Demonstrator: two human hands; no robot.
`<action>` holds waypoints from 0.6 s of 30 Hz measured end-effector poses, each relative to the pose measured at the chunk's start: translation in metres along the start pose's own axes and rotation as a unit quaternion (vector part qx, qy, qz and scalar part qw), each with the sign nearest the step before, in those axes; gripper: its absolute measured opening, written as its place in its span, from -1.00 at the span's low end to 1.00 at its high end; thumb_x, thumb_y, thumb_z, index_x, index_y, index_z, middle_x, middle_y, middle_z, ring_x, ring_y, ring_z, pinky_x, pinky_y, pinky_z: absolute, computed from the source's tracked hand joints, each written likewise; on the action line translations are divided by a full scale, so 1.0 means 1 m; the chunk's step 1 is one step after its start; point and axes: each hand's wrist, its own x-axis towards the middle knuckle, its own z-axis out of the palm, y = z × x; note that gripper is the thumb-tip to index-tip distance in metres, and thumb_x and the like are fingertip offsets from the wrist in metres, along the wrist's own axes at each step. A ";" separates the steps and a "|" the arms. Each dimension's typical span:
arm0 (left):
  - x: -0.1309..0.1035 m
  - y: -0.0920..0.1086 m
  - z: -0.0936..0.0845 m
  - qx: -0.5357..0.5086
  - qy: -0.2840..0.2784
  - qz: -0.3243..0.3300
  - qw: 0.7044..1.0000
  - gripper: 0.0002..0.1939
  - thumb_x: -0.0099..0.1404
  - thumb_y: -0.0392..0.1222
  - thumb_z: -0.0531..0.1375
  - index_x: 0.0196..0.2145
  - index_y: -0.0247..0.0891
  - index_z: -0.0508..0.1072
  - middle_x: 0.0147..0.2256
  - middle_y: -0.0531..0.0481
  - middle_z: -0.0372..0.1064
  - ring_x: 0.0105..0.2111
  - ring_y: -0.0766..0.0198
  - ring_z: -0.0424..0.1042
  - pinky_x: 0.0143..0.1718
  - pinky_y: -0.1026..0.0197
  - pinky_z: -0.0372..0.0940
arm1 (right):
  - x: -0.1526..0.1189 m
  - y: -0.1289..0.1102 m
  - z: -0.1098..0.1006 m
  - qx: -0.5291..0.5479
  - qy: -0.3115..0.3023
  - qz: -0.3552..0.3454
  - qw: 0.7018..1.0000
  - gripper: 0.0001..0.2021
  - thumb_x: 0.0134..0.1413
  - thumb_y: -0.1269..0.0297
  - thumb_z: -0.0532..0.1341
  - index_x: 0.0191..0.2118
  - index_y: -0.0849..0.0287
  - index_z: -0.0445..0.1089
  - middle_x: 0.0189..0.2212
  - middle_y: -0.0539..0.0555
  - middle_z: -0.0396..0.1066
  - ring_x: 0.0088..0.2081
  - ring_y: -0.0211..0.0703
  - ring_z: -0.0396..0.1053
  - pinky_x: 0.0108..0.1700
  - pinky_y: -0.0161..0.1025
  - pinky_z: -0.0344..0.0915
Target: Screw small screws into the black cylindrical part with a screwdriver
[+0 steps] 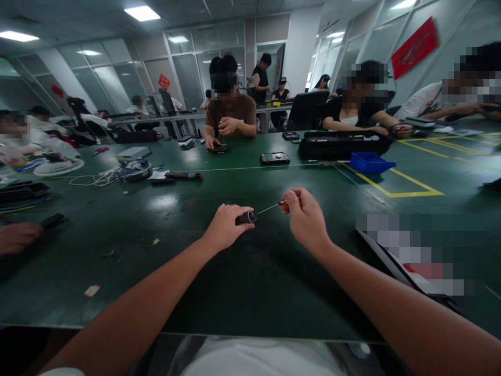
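My left hand is closed around a small black cylindrical part with a pale ring at its end, held just above the green table. In my right hand is a thin screwdriver with a reddish handle, gripped between thumb and fingers. Its metal shaft points left and down, and the tip meets or nearly meets the end of the black part. Whether the tip sits in a screw is too small to tell. My fingers hide most of the screwdriver handle.
The green table spreads ahead. A blue tray, a circuit-board device, a long black case and coiled cables lie beyond my hands. A co-worker's hand rests at far left. Others sit opposite.
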 end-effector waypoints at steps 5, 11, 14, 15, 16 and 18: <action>0.000 0.001 0.000 -0.003 -0.010 -0.009 1.000 -0.54 0.28 -0.02 0.29 0.12 -0.13 0.44 -0.06 -0.07 0.48 -0.03 0.05 0.39 0.12 -0.07 0.21 | 0.000 0.002 -0.002 -0.013 0.017 -0.020 1.000 -0.75 0.34 0.08 0.02 -0.22 0.11 0.33 -0.41 0.06 0.45 -0.37 -0.12 0.40 -0.28 -0.14 0.27; -0.001 0.002 -0.002 -0.059 0.007 -0.030 0.998 -0.54 0.36 -0.06 0.20 0.18 -0.11 0.35 0.08 -0.07 0.40 0.08 0.07 0.35 0.13 -0.02 0.24 | 0.002 0.001 -0.004 -0.009 0.020 -0.024 0.999 -0.75 0.34 0.08 0.03 -0.23 0.12 0.32 -0.41 0.06 0.45 -0.37 -0.13 0.40 -0.29 -0.15 0.28; -0.001 0.004 -0.003 -0.089 0.026 -0.055 0.994 -0.61 0.37 -0.09 0.18 0.13 -0.16 0.37 0.06 -0.10 0.39 0.04 0.09 0.38 0.10 0.01 0.27 | 0.002 0.000 -0.004 -0.005 0.020 -0.025 0.999 -0.75 0.34 0.08 0.03 -0.23 0.12 0.33 -0.40 0.06 0.46 -0.36 -0.13 0.40 -0.28 -0.14 0.28; -0.001 0.005 -0.003 -0.099 0.027 -0.065 0.993 -0.61 0.37 -0.10 0.16 0.13 -0.17 0.36 0.05 -0.10 0.39 0.03 0.09 0.38 0.09 0.01 0.28 | 0.001 0.000 -0.004 -0.004 0.022 -0.026 0.999 -0.75 0.34 0.08 0.03 -0.23 0.11 0.33 -0.40 0.06 0.46 -0.36 -0.12 0.41 -0.27 -0.14 0.29; -0.001 0.007 -0.003 -0.109 0.024 -0.072 0.991 -0.61 0.38 -0.11 0.15 0.13 -0.18 0.35 0.05 -0.11 0.39 0.02 0.09 0.38 0.08 0.01 0.28 | 0.001 -0.001 -0.005 -0.004 0.025 -0.028 0.999 -0.75 0.34 0.08 0.03 -0.22 0.11 0.33 -0.40 0.05 0.46 -0.36 -0.12 0.41 -0.26 -0.14 0.29; -0.002 0.009 -0.003 -0.124 0.009 -0.078 0.989 -0.59 0.39 -0.12 0.11 0.17 -0.18 0.30 0.06 -0.12 0.37 0.02 0.09 0.37 0.09 0.00 0.27 | 0.001 -0.001 -0.006 -0.003 0.029 -0.032 0.999 -0.74 0.35 0.07 0.03 -0.22 0.10 0.33 -0.40 0.05 0.46 -0.35 -0.11 0.41 -0.25 -0.13 0.30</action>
